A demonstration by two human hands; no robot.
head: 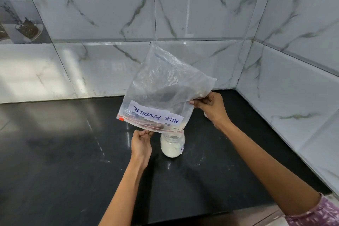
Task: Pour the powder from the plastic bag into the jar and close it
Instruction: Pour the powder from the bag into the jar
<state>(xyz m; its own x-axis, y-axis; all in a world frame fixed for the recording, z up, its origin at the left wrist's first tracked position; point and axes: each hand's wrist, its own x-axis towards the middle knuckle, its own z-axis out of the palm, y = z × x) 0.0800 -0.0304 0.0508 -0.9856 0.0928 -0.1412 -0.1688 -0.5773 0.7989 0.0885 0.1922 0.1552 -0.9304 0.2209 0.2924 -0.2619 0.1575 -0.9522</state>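
the plastic bag (165, 88) hung upside down over the jar (172, 145), its zip mouth lowest and its "milk powder" label (156, 113) inverted. the left hand (141, 143) pinched the mouth edge between curled fingers just beside the jar's rim, while the right hand (211, 105) gripped the raised far side of the bag, fingers clenched on the plastic. the jar stood upright on the dark bench (64, 152), open and holding white powder (170, 149) in its lower part; no lid could be made out for certain. the bag looked nearly empty, so the pour seemed close to done. the risk from here was spillage: the mouth was far wider than the jar's neck, and a shake to loosen clinging powder could send it past the rim onto the bench. neither hand steadied the jar, so a tug or brush from the bag could tip it.
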